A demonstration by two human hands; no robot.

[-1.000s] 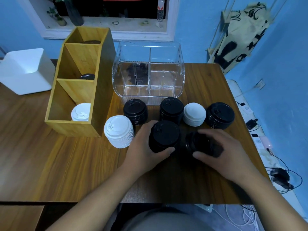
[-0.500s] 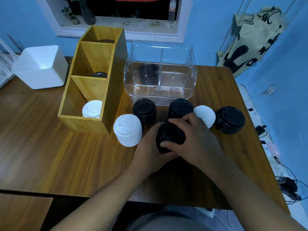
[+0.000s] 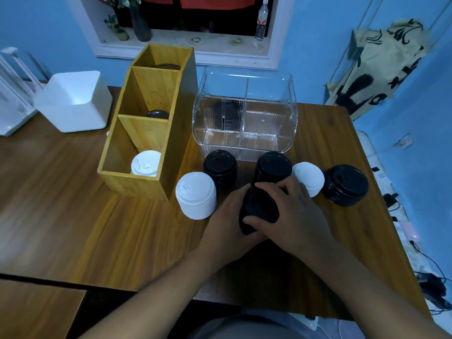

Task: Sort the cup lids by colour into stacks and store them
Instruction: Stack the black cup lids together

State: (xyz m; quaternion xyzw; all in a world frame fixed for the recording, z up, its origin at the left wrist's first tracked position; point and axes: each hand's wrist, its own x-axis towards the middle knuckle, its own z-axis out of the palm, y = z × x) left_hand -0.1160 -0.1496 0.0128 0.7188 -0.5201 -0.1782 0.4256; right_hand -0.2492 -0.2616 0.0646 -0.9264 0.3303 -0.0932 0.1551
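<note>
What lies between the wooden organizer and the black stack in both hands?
Head view: a white lid stack stands between wooden organizer and held black stack.

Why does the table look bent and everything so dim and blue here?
Head view: the wide-angle lens bows the edges of the brown wooden table and leans the tall wooden organiser; dim bluish light in the same view swallows detail on the black lid stack gripped by the left hand and right hand; the clear ribbed plastic box shows pale reflections.

head-worn view, looking down, close
</note>
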